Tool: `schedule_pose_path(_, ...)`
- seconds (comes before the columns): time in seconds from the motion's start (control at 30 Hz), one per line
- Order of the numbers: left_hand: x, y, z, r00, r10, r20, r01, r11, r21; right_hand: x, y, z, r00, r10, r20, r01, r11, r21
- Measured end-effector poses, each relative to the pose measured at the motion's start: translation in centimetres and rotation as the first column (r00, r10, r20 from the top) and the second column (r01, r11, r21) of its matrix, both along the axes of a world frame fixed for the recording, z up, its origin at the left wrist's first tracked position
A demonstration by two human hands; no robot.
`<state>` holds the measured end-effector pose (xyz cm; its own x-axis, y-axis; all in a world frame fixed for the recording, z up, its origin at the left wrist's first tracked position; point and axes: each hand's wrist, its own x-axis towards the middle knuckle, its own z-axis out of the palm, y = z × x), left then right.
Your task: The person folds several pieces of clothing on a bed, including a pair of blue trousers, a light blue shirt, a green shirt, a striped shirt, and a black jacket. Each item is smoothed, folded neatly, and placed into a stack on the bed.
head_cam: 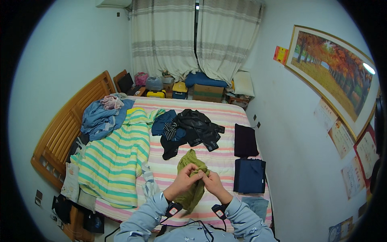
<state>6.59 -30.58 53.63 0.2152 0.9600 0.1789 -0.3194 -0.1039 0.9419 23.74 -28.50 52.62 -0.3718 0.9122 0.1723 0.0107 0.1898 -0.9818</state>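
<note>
An olive-green garment (190,198) hangs bunched between my two hands, over the near part of the bed. My left hand (185,179) pinches its upper part between thumb and fingers. Close against it, my right hand (215,183) grips the same bunched cloth, the thumbs nearly touching. Just beyond lies a loose pile with a black shiny jacket (198,125), dark blue clothing (161,122) and a black-and-white striped piece (170,130). To the right are a folded dark garment (245,140), a folded navy garment (250,176) and light blue denim (256,207).
A striped quilt (113,163) and a blue garment heap (101,118) cover the left side by the wooden headboard (72,125). Pink-striped bedding (217,157) lies beneath the clothes. Boxes, including a cardboard box (208,93), stand beyond the bed. A wall (281,127) borders the right.
</note>
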Motion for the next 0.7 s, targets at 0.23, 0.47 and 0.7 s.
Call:
schedule_pose_path(0.23,-8.4,-0.7,1.9,0.885,0.429,-0.182,-0.41,0.902,0.134,6.5,1.9,0.4,0.986,-0.156,-0.05,0.157,0.987,0.019)
schedule_pose_path(0.47,-14.7,-1.7,6.5,0.657,0.578,-0.484,-0.412,0.813,0.412,12.7,5.7,3.6,0.972,-0.234,0.013,0.231,0.965,0.127)
schedule_pose_path(0.7,-11.0,-0.5,5.4,0.699,0.655,-0.285,-0.58,0.754,0.308,8.4,5.1,4.9,0.928,-0.299,-0.222,0.255,0.944,-0.209)
